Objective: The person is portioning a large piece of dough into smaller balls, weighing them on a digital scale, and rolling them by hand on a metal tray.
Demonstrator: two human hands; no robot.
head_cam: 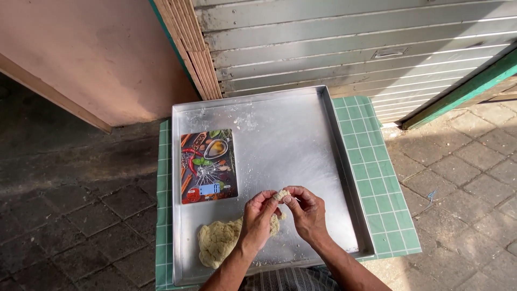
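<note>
Above the near half of a large metal baking tray (301,140), both hands meet and pinch one small piece of dough (281,194) between their fingertips, held clear of the tray floor. The left hand (258,215) grips it from the left, the right hand (308,213) from the right; most of the piece is hidden by the fingers, so its full shape is hard to make out. Both forearms run off the bottom edge of the view.

Under the left hand lies a larger lump of dough (218,242), partly covered by that wrist, resting near the tray's near-left corner. Just beyond it, along the left wall, sits a flat digital kitchen scale (208,166) with a printed picture of spices and a cracked top; its small display is too small to read.

Flour dusts the tray floor. Its right and far parts are open metal. The tray rests on a green checked tablecloth (377,178), whose cloth shows as a strip on the right and a sliver on the left. Paving stones (463,178) surround the table, and a corrugated metal shutter (344,43) stands behind.
</note>
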